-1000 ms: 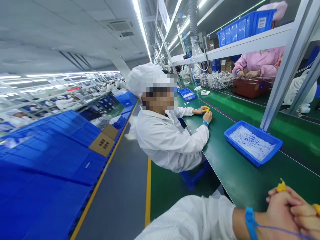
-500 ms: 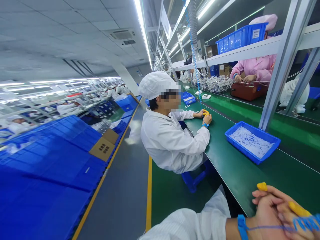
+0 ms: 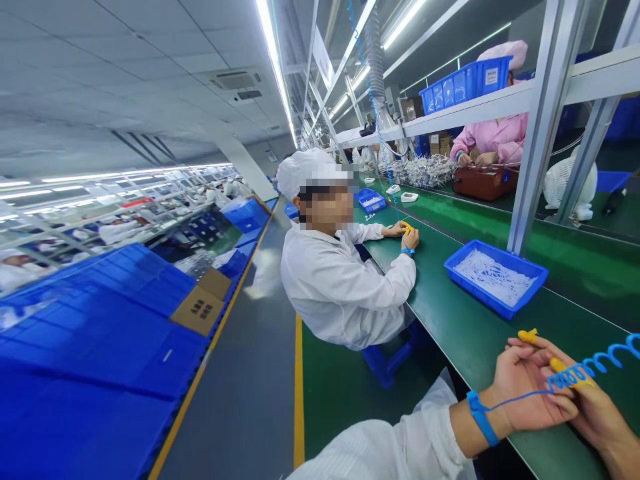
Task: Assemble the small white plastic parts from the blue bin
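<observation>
At the lower right, my left hand (image 3: 531, 392) meets my right hand (image 3: 597, 408) above the green workbench (image 3: 450, 313). The left fingers are curled in against the right hand; what they grip, if anything, is hidden. A blue wrist strap (image 3: 483, 419) circles my left wrist, its coiled blue cord (image 3: 575, 375) running across both hands. My right hand has its fingers stretched out behind the left. Yellow finger cots (image 3: 527, 336) show on two fingers, which look like the right hand's. Just beyond the hands sits a blue tray (image 3: 505, 309) of small white pieces.
A co-worker in white (image 3: 345, 287) sits at the bench edge, hands on a yellow item. Metal posts (image 3: 537, 133) carry a shelf with a blue bin (image 3: 465, 83). Across the bench are a white fan (image 3: 570, 180) and a person in pink (image 3: 493, 137). Blue-covered stacks (image 3: 100, 347) line the aisle.
My hands have risen slightly in view, and more of the right hand and the coiled cord shows. The view has shifted a little. The co-worker's head has turned more toward the camera.
</observation>
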### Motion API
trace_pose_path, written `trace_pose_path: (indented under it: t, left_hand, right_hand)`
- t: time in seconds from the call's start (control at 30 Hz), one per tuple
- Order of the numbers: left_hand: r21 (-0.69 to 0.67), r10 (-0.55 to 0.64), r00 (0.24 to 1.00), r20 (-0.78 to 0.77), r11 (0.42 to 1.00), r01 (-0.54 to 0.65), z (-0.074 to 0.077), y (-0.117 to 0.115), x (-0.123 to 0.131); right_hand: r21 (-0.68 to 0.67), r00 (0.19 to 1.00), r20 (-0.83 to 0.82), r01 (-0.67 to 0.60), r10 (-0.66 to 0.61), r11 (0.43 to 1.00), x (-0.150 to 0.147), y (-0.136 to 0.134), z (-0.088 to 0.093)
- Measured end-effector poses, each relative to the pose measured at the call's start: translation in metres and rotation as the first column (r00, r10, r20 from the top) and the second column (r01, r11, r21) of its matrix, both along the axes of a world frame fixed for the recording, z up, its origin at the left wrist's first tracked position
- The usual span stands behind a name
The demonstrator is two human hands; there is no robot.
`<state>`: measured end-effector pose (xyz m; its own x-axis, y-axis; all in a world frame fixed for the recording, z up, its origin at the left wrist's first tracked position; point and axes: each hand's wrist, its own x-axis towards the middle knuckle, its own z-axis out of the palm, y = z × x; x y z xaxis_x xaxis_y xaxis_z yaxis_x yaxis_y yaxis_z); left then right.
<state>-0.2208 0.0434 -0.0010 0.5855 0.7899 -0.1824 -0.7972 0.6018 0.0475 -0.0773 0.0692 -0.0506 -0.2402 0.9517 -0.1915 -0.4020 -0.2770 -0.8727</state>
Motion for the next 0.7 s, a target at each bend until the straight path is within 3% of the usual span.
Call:
trace_pose_path:
  t: [0.37, 0.57, 0.7]
  left_hand:
    - [0.041, 0.032, 0.999, -0.005, 0.999, -0.032, 0.002, 0.0, 0.002]
    - [0.112, 0.025, 0.996, -0.088, 0.994, -0.015, -0.002, 0.004, 0.004]
    - [0.1, 0.012, 0.994, -0.105, 0.995, -0.002, 0.004, 0.003, 0.005]
  right_hand:
    - [-0.031, 0.999, 0.05, 0.011, -0.009, 0.999, -0.001, 0.004, 0.002]
    - [-0.047, 0.999, 0.006, -0.037, 0.038, 0.998, -0.006, 0.005, 0.017]
    - [-0.057, 0.998, -0.012, -0.058, 0.057, 0.997, -0.006, 0.005, 0.023]
